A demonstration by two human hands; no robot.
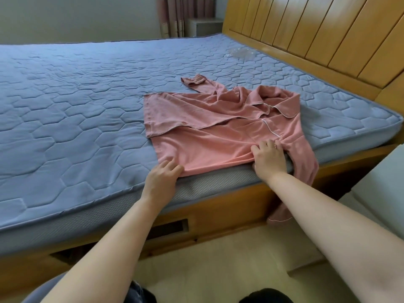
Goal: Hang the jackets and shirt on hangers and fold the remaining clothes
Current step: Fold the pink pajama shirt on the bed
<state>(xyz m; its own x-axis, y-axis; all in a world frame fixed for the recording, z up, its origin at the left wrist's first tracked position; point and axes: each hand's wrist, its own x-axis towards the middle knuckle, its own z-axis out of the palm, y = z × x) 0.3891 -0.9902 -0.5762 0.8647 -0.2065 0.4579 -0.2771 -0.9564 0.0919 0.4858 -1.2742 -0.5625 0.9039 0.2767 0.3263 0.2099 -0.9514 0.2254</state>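
Fingers (175,167) of left hand (161,179) and right hand (270,159) are pinching the pink shirt (218,138), clear plastic (240,54) lying well beyond them.

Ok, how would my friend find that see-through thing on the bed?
Look at the big blue mattress, then its far side by the wooden headboard. The crumpled clear plastic lies there, beyond the pink shirt, shiny and colourless, not cloth.

I see a blue quilted mattress (76,101) on a wooden bed frame (229,206). At its far edge, beside the headboard (317,29), lies what may be clear plastic (241,54).
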